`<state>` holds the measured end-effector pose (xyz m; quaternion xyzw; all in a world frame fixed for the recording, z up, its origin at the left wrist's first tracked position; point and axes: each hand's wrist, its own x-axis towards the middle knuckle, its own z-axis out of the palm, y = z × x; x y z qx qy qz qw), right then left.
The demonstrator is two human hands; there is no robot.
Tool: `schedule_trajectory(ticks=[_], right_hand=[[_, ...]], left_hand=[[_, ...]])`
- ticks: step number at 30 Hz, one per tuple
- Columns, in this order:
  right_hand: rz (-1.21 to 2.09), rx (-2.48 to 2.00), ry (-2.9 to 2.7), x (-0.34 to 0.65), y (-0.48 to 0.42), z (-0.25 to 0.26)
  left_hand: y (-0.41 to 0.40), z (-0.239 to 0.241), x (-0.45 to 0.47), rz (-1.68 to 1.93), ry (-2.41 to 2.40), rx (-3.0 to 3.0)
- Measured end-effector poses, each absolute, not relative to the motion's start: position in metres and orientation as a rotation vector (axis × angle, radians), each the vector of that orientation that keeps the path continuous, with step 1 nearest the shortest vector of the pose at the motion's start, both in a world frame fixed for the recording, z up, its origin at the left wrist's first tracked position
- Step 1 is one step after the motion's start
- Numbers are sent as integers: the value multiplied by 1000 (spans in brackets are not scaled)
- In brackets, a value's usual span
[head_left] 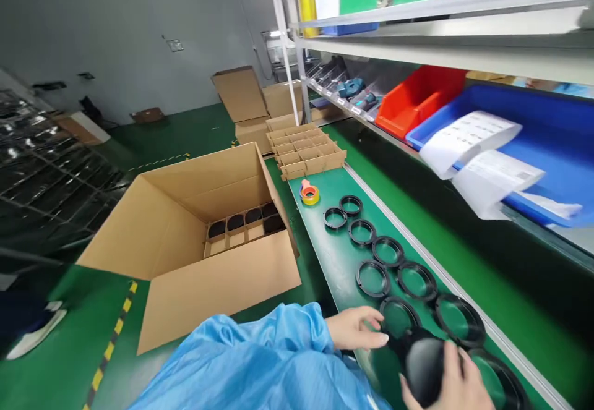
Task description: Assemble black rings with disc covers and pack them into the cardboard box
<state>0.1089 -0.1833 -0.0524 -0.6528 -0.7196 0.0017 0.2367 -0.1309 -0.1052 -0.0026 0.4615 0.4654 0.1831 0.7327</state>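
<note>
At the lower right my right hand (457, 376) is wrapped round a black round part (424, 367) with a smooth, dull face; it is slightly blurred. Just left of it my left hand (356, 328) reaches over the bench edge, fingers apart and holding nothing. Several black rings lie in two rough rows along the narrow green bench (320, 224). The closest to my left hand is a black ring (400, 318); a larger black ring (459, 318) lies farther right. Part of the bench under my right hand is hidden.
An open cardboard box (218, 286) left of the bench has dividers and several black round parts inside. Cardboard dividers (309, 150) and a yellow tape roll (310, 195) lie at the far end. A shelf carries a red bin (417, 101) and a blue tray (552, 125). A person's shoe (39, 336) shows left.
</note>
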Motion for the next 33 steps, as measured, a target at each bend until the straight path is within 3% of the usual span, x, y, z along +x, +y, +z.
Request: schedule_trajectory(ticks=[6, 11, 18, 28, 33], right_hand=[[153, -1345, -2300, -52, -88, -6], [333, -1212, -2419, -161, -50, -18], [710, -844, -2669, -278, -1, -22], [1243, -619, -2545, -376, 73, -15], [1318, -497, -2551, -413, 91, -26]], left_hand=[[-70, 11, -239, 671, 1253, 1213], [-56, 3, -346, 711, 1460, 1499], [-47, -13, -469, 647, 1273, 1591], [-23, -40, -582, 923, 1163, 1187], [-12, -51, -610, 841, 1226, 1258]])
